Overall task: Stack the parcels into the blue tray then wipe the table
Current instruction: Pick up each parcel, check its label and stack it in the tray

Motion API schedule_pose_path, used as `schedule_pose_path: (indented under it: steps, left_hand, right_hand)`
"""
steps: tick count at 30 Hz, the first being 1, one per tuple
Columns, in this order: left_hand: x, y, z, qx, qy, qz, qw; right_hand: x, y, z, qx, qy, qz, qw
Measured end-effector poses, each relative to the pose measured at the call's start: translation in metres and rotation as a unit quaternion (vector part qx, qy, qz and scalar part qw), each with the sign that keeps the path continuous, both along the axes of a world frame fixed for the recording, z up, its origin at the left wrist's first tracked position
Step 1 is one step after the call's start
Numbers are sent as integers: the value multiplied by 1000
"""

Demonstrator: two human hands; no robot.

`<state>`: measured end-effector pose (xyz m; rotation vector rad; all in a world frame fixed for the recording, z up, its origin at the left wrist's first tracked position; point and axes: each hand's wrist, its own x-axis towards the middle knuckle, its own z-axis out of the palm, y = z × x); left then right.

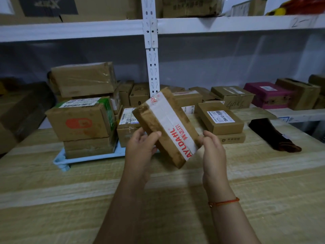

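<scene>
Both hands hold taped parcel [167, 127] tilted above table [88, 199]; left hand [140, 150] fingers curled round its edge; right hand [213, 152] pinches corner; blue tray [60, 160] stacked with boxes [80, 120]

Single head-worn wide-angle view, looking forward and down from the person's own standpoint, close over the wooden counter [263, 199], forearms entering from the bottom edge, white shelving [152, 50] facing the camera beyond.
</scene>
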<state>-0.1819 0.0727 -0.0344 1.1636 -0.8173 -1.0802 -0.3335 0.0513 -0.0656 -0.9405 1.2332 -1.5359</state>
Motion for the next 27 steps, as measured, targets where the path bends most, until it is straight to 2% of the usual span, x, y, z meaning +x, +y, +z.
schedule_pose_path:
  steps: [8,15,20,27]
  left_hand:
    - [4,-12,-9,52,76,31,995]
    - [4,-17,-13,37,87,40,995]
    - [-2,-14,-14,48,1,72,996]
    - [-13,-7,-10,5,-112,53,992]
  right_hand:
    - [6,4,5,35,5,50,998]
    - [10,3,2,38,-39,53,997]
    - [13,0,-4,24,-78,21,996]
    - [17,4,-5,-29,-21,14,999]
